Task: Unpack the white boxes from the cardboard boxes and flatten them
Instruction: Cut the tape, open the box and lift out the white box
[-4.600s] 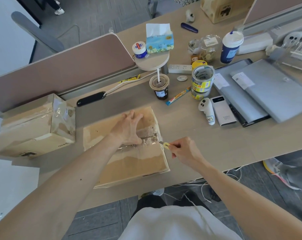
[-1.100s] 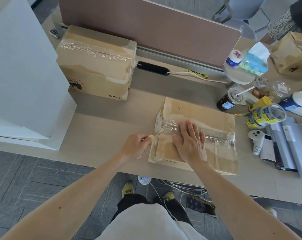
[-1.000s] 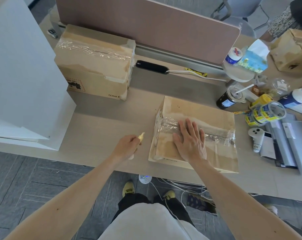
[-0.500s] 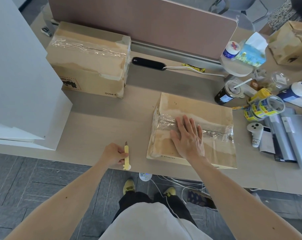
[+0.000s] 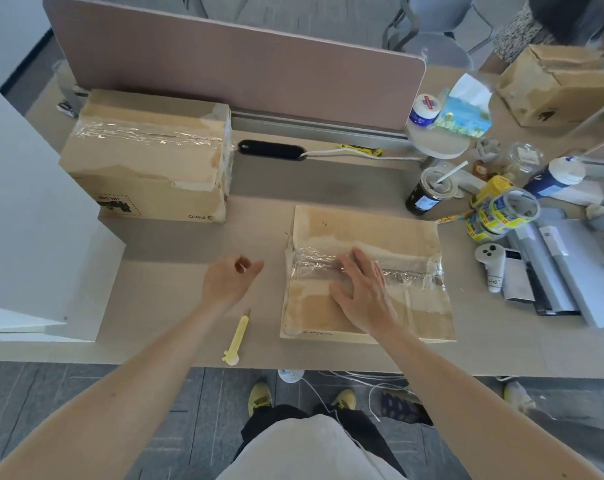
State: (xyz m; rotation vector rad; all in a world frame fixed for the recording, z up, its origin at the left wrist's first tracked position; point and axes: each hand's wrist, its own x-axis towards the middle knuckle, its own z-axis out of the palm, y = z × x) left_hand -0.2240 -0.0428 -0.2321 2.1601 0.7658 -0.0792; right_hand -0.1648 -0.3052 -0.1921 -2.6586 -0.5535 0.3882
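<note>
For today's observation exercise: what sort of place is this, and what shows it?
Probably an office workstation: a desk with a divider screen, a chair beyond it, and laptops at the right.

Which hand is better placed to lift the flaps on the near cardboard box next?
Left, probably. The left hand is empty at the left end of the near cardboard box, with the yellow cutter lying on the desk. The right hand lies flat on the taped seam, steadying it.
</note>
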